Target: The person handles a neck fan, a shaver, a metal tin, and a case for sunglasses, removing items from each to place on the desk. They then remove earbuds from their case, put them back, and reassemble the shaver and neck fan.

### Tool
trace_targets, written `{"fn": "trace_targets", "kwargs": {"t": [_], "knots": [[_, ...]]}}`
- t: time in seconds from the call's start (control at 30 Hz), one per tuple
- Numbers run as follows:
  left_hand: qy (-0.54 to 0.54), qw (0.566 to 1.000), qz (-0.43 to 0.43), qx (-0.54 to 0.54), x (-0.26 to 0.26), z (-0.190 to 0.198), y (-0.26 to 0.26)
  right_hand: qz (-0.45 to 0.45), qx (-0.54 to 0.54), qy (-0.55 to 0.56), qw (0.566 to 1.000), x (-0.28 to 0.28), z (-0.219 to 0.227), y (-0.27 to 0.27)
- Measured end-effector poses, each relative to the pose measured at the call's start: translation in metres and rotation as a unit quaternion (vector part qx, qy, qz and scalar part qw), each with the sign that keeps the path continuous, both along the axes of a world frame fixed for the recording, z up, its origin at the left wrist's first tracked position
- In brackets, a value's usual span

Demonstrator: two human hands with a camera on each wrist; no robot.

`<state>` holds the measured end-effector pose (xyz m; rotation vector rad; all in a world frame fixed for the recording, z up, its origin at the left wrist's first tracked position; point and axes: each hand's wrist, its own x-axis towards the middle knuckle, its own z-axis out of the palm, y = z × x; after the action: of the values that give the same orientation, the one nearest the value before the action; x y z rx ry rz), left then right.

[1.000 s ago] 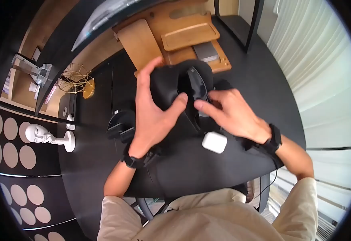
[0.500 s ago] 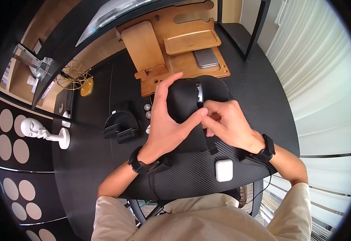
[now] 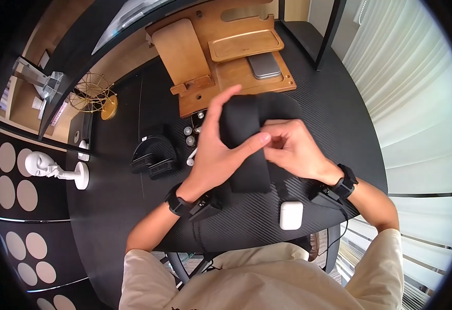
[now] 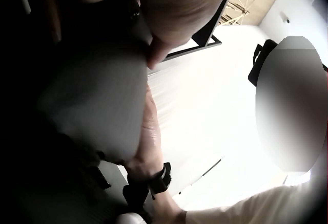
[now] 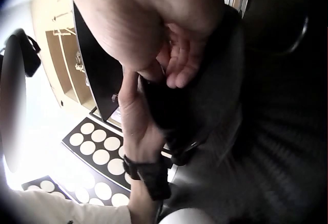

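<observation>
Over the desk's near part, a soft black case point(image 3: 249, 173) stands between both hands in the head view. Its broad flat side faces up, and a rounded black part point(image 3: 283, 106) shows beyond it. My left hand point(image 3: 208, 160) grips the left side, thumb laid across the front and index finger stretched past the top. On the other side, my right hand point(image 3: 298, 150) pinches the case's edge with curled fingers, right by the left thumb. The case's dark surface point(image 4: 97, 101) fills much of the left wrist view. What it contains is hidden.
A white earbuds case point(image 3: 291, 215) lies close to the front edge. Left of the hands are small batteries point(image 3: 189, 135) and a black curved piece with ribbed pads point(image 3: 153, 157). Behind stands a wooden organizer point(image 3: 182, 51) holding a grey tin point(image 3: 263, 65). A white face sculpture point(image 3: 45, 165) is far left.
The black case was spread wide with a glossy dark object showing in its gap; that object is now covered. Both hands have come together at the case's middle.
</observation>
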<state>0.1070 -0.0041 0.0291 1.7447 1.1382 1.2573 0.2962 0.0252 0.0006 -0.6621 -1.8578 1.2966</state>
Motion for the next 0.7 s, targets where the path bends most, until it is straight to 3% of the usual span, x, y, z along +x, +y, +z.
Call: {"fn": "trace_targets", "kwargs": {"t": [0.07,0.1,0.17,0.23,0.3,0.37,0.47,0.5,0.57,0.6,0.67,0.7], "knots": [[-0.050,0.997,-0.018,-0.063,0.003,0.002,-0.002,-0.016,-0.053,-0.095,0.994,0.007,0.001,0.004],[-0.100,0.986,-0.038,-0.125,0.004,0.003,-0.003,-0.015,-0.054,-0.096,0.994,0.005,0.004,0.003],[-0.123,0.982,-0.060,-0.132,0.002,0.003,0.000,-0.028,-0.185,-0.031,0.982,0.002,0.010,0.001],[-0.194,0.970,-0.052,-0.139,0.000,0.002,0.003,-0.013,-0.192,-0.016,0.981,0.001,0.011,0.002],[-0.194,0.972,-0.026,-0.129,-0.006,0.003,0.008,-0.052,-0.170,0.079,0.981,-0.003,0.013,0.001],[-0.252,0.956,0.009,-0.150,-0.011,0.013,0.010,-0.040,-0.155,0.082,0.984,0.002,0.018,0.004],[-0.270,0.952,0.041,-0.138,-0.021,0.025,0.015,-0.209,0.127,0.047,0.969,0.011,0.019,0.019],[-0.285,0.947,0.043,-0.145,-0.025,0.029,0.017,-0.218,0.138,0.070,0.964,0.012,0.020,0.023],[-0.280,0.950,0.040,-0.133,-0.033,0.034,0.018,-0.208,0.038,0.107,0.971,0.010,0.017,0.027],[-0.297,0.939,0.037,-0.167,-0.036,0.039,0.016,-0.210,0.039,0.108,0.971,0.012,0.014,0.029],[-0.319,0.924,0.068,-0.202,-0.034,0.046,0.010,-0.071,-0.086,0.056,0.992,0.017,0.009,0.030],[-0.318,0.924,0.068,-0.202,-0.033,0.043,0.011,-0.003,-0.092,-0.001,0.996,0.017,0.009,0.030]]}}
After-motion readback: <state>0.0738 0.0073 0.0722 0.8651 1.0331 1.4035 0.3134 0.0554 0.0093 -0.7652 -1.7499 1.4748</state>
